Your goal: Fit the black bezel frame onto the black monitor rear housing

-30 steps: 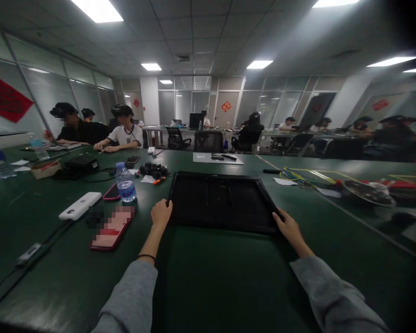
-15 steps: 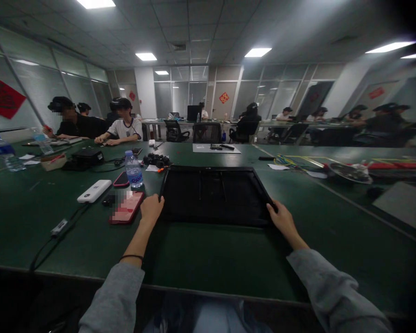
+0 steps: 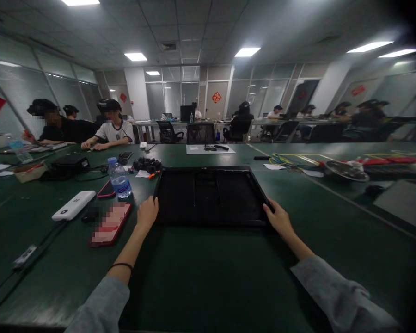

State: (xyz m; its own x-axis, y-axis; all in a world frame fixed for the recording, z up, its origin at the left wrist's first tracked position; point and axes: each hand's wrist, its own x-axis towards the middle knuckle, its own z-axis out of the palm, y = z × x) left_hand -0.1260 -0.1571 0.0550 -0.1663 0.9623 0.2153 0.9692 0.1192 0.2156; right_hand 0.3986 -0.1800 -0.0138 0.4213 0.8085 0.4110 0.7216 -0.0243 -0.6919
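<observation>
A flat black panel, like the back of a monitor, lies on the green table in front of me. My left hand is closed on its near left corner. My right hand grips its near right corner. Both arms wear grey sleeves, and a dark band sits on my left wrist.
Left of the panel lie a red phone, a white power bank, a water bottle and a cable. Small black parts sit beyond. Yellow wires and a round dish lie at right. Other people sit at far tables.
The view swung down and back up between frames. Both hands stay on the panel's near corners; the panel seems to have shifted slightly towards me.
</observation>
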